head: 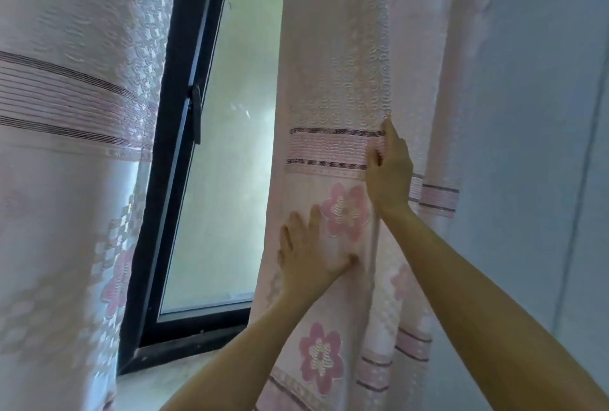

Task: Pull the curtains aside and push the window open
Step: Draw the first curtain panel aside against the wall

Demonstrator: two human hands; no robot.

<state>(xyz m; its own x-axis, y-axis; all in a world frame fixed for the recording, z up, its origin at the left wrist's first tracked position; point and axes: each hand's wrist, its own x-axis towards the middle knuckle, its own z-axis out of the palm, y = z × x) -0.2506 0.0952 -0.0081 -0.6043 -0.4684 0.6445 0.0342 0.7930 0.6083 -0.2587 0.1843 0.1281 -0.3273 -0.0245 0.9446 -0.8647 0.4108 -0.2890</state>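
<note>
From the head camera I see a window (pixel 224 160) with a black frame (pixel 168 160) showing in the gap between two pink curtains. Its pane is frosted and pale green-white, and a black handle (pixel 196 114) sits on the frame's upright, about halfway up. The bottom of the frame meets a light sill (pixel 171 381) at the lower edge of the view.

The left curtain (pixel 72 180) hangs across the left part of the view and covers the window's left side. It is pale pink with a striped band, lacy patches and pink flowers.

The right curtain (pixel 333 81) is bunched into folds along the window's right side, with the same striped band and flowers. Beyond it, at the far right, stands a plain pale blue wall (pixel 543 114).

My left hand (pixel 309 255) lies flat on the right curtain, fingers spread, pressing the cloth just below and left of a pink flower (pixel 344 213); it grips nothing. My right hand (pixel 390 170) is higher, at the striped band, its fingers curled around a vertical fold of the same curtain and grasping it. Both bare forearms reach up from the lower edge of the view.
</note>
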